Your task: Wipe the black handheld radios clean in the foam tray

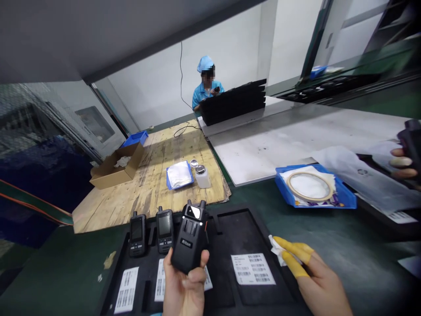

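In my left hand [186, 287] is a black two-way radio [188, 241], held upright with its back and "Riton" label facing me. My right hand [315, 272], with yellow finger cots on some fingers, pinches a small white wipe [276, 249] to the right of the radio. Below both hands lies a black foam tray [220, 245]. Two more radios rest at its left side, one radio [137, 235] at the far left and another radio [164, 230] beside it. White barcode sheets [252, 268] lie in the tray, one partly hidden behind my left hand.
A blue bin [348, 202] with a tape roll [309, 186] stands at right. Behind the tray are a white pump bottle [202, 177], a blue tray of wipes [179, 174] and a cardboard box [115, 169]. Another person's hand [403, 164] holds a dark device; a co-worker [205, 87] sits beyond.
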Tool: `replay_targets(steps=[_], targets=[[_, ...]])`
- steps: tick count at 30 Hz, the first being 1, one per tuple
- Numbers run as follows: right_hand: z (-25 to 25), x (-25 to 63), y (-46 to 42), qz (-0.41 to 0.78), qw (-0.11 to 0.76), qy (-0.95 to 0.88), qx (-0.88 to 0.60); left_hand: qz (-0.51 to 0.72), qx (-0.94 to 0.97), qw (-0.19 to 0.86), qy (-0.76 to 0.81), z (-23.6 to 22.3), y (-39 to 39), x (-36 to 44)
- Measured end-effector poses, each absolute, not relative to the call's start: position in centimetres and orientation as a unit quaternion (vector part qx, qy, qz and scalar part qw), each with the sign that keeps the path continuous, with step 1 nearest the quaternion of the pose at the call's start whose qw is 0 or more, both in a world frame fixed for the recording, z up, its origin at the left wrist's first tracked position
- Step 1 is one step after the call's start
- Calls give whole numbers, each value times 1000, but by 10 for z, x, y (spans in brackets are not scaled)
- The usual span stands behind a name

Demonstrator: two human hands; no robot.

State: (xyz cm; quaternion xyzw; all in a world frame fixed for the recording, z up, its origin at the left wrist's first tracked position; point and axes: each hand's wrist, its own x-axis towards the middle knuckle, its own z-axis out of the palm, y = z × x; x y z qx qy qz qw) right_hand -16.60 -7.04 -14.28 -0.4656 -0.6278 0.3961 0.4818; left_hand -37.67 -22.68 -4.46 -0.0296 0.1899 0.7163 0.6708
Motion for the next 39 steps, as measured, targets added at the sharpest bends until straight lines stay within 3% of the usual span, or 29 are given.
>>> replay_targets(steps=[17,39], targets=[[-146,-172,-68,411,477,-611,-480,736,-54,656,160,-19,-232,-380],[-141,-171,-69,391,469,-649,-455,710,31,695,111,-31,-228,-373]])
